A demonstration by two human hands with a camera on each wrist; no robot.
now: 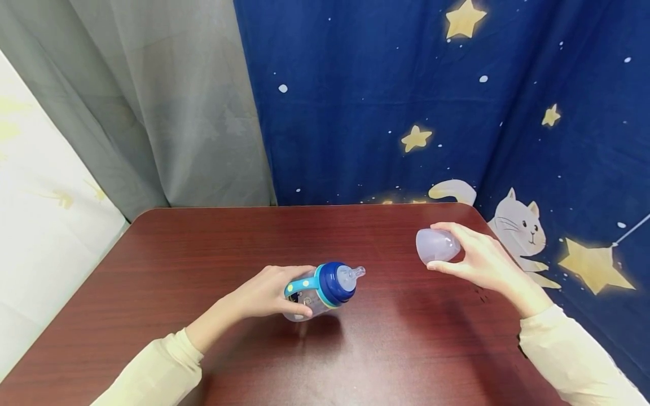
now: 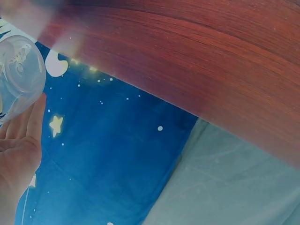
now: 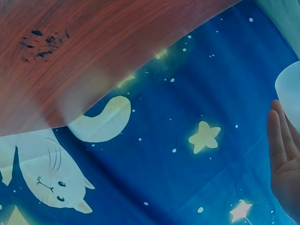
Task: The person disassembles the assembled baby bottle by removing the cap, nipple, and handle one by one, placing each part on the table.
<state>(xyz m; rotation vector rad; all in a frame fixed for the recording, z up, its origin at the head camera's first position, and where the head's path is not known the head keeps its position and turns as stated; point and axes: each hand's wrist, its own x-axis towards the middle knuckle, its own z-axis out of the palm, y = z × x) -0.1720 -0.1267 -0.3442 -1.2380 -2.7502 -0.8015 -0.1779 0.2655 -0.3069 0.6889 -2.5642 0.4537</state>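
My left hand grips a baby bottle around its clear body, tilted so the nipple points right. The bottle has a dark blue collar, a light blue handle with yellow dots and a clear nipple. In the left wrist view the bottle's round base shows beside the palm. My right hand holds a translucent dome-shaped bottle cap between thumb and fingers, its wide opening facing left. The right wrist view catches only part of the cap next to the fingers.
Both hands are over a reddish-brown wooden table. Behind it hang a grey curtain and a blue curtain with stars and a cat. Dark scuff marks lie near the table's edge in the right wrist view.
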